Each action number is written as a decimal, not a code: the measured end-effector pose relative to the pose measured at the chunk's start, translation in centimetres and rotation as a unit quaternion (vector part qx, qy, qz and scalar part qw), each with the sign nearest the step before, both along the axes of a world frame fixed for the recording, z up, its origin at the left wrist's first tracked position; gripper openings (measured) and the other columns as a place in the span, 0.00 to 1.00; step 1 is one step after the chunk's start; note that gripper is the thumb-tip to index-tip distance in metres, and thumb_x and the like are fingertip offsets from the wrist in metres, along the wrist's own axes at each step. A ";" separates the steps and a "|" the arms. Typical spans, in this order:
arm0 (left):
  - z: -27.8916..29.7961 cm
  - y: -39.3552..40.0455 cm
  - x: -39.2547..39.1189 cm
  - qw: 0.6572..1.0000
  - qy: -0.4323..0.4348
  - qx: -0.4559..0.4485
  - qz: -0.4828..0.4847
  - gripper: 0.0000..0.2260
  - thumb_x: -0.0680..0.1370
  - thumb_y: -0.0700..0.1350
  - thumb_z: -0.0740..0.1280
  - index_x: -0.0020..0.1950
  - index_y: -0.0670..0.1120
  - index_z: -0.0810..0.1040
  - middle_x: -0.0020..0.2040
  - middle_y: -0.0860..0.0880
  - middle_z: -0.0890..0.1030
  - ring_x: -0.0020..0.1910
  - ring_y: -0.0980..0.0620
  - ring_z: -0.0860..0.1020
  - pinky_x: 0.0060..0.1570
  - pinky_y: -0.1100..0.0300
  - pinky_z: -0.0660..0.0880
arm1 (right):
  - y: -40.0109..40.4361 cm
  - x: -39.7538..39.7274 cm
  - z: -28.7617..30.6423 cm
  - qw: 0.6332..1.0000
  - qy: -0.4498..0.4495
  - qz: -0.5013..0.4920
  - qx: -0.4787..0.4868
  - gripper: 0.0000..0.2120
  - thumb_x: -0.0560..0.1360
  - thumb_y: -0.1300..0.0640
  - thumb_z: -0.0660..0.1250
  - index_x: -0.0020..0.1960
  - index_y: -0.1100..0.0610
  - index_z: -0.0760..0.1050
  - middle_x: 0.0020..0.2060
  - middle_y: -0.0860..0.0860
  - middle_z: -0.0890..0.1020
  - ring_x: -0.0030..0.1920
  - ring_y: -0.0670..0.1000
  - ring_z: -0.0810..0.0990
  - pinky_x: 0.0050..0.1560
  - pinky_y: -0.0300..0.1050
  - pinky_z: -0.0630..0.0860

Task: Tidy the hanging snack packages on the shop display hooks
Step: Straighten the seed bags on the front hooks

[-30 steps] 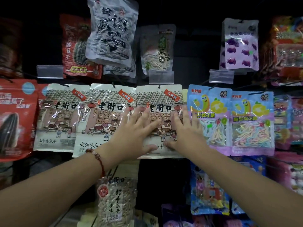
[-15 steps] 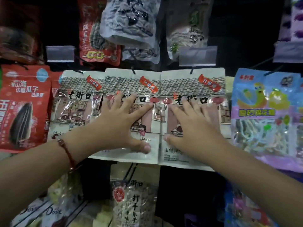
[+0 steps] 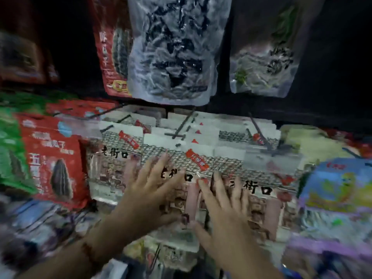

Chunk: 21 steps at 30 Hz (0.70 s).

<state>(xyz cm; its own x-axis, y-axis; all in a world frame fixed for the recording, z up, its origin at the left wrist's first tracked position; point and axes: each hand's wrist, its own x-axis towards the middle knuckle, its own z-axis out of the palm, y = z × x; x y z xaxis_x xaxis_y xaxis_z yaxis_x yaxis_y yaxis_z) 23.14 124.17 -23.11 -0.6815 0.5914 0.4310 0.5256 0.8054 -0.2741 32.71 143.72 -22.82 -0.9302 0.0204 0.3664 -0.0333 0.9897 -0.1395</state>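
Note:
Three stacks of white snack packs with a tiled-roof print hang side by side on black display hooks (image 3: 178, 129). My left hand (image 3: 149, 194) lies flat with spread fingers on the middle pack (image 3: 201, 164). Beside it, my right hand (image 3: 225, 214) presses flat on the right pack (image 3: 267, 198), fingers straight. The left pack (image 3: 109, 170) hangs untouched next to my left hand. The frame is blurred. From above I see several packs lined up behind each front one on the hooks.
A red sunflower-seed bag (image 3: 52, 162) hangs to the left, with green packs (image 3: 10, 141) beyond it. A blue-and-yellow candy bag (image 3: 338, 188) hangs on the right. Above hang a clear seed bag (image 3: 175, 51), a red bag (image 3: 109, 49) and a clear snack bag (image 3: 263, 57).
The view has moved closer and higher, so the hooks and pack tops now show. Both hands stay flat on the white packs, now closer together.

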 end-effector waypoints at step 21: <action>5.2 -0.4 -3.1 0.972 -0.207 -0.053 -0.099 0.50 0.74 0.69 0.65 0.79 0.57 0.31 0.74 0.40 0.24 0.70 0.30 0.23 0.72 0.28 0.45 | -7.9 -2.8 6.8 0.940 -0.185 -0.237 -0.161 0.41 0.78 0.48 0.66 0.81 0.41 0.43 0.79 0.53 0.33 0.78 0.66 0.36 0.77 0.66 0.42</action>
<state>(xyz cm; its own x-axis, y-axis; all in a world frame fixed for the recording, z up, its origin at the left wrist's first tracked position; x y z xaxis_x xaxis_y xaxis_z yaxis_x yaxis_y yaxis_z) 20.05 123.81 -17.95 -0.6518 0.7548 0.0736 0.7502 0.6559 -0.0835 29.89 135.79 -16.01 -0.8512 0.5192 -0.0763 0.5104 0.7854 -0.3503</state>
